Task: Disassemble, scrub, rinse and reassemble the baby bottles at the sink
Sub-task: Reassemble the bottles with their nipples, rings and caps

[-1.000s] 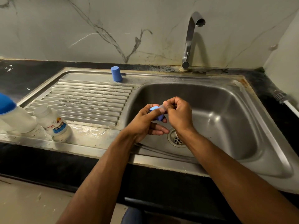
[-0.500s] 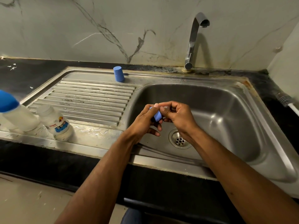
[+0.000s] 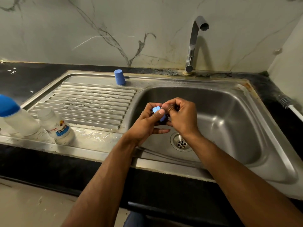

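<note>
Over the steel sink basin (image 3: pixel 229 128), my left hand (image 3: pixel 147 122) grips a small blue bottle collar ring (image 3: pixel 156 109) between thumb and fingers. My right hand (image 3: pixel 182 115) has its fingers curled against the same ring, pinching at it; what sits inside the ring is hidden. An open, capless baby bottle (image 3: pixel 55 125) with a printed label stands on the wet drainboard at the left. Beside it stands a second bottle with a blue cap (image 3: pixel 14 115). A loose blue cap (image 3: pixel 119 77) stands at the back of the drainboard.
The tap (image 3: pixel 195 41) rises behind the basin with no water running. The drain (image 3: pixel 181 143) lies below my hands. A bottle brush (image 3: pixel 288 104) lies on the black counter at the right. The ribbed drainboard (image 3: pixel 91 102) has puddles near its front edge.
Both hands stay together over the basin, shifting slightly and turning the blue ring between the fingers. The bottles and the cap have not moved.
</note>
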